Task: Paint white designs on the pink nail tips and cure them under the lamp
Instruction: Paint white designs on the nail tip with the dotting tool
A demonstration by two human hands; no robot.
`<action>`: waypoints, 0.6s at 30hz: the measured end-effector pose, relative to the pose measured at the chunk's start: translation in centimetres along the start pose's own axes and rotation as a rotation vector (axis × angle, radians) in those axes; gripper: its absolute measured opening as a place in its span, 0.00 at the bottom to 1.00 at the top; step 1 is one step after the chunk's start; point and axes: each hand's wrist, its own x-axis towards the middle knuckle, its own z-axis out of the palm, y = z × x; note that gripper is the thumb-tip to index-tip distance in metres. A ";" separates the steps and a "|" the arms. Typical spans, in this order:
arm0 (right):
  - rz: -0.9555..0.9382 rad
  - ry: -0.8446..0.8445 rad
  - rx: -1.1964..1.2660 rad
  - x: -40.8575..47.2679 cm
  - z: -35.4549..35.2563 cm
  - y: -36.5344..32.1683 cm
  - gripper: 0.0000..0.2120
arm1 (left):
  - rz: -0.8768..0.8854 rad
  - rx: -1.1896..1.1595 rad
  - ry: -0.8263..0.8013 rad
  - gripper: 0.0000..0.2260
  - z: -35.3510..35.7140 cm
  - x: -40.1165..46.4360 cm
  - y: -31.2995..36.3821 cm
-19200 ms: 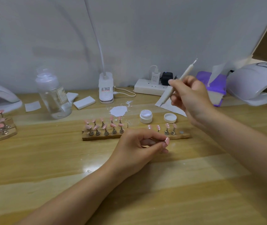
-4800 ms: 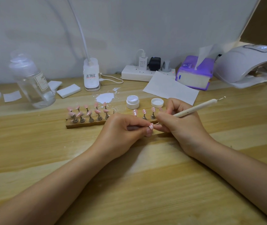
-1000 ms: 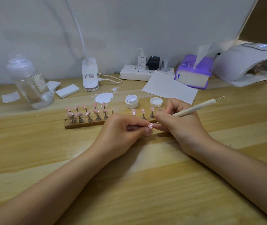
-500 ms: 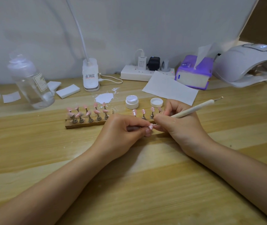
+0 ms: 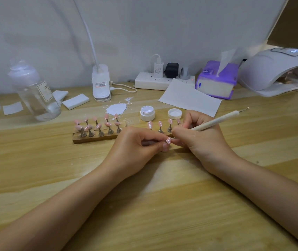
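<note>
Dotting tool (image 5: 215, 121) tip-down toward nail tip (image 5: 168, 140)

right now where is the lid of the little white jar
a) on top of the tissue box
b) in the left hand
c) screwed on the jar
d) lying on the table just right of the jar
d: the lid lies open side up on the table just right of the open jar, behind the hands.
</note>
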 end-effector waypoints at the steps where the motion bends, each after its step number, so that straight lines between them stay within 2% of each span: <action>1: -0.001 0.000 -0.010 0.0 0.0 0.0 0.19 | -0.002 -0.002 -0.001 0.05 0.0 0.0 0.0; 18: 0.051 0.051 0.102 0.1 0.2 -0.1 0.20 | 0.036 0.037 0.007 0.06 0.0 0.0 0.0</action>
